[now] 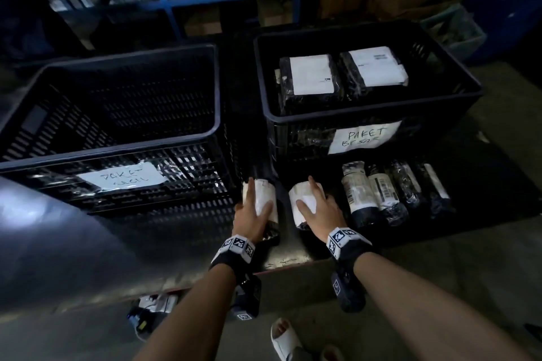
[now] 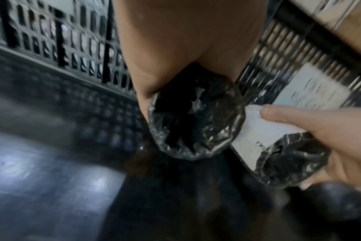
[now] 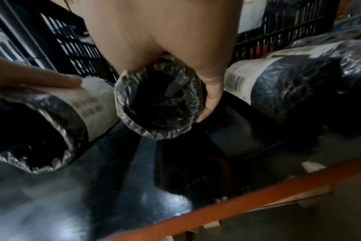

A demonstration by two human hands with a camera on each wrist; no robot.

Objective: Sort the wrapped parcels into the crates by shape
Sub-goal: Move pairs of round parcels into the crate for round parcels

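- Done: two flat parcels (image 1: 341, 75) in the crate (image 1: 457, 73) beyond my right hand (image 1: 318, 208).
- Left hand (image 1: 252, 211) and right hand each clamp one roll (image 1: 265, 199), (image 1: 302, 195).
- Left: four rolls (image 1: 393, 190) right of my hands; left crate (image 1: 123, 132) looks empty.

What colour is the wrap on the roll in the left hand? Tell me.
Black plastic wrap with a white label, clearest in the left wrist view.

Head view looks down from above; both wrist views, close and somewhat blurred, share the rolled parcels (image 2: 196, 125).
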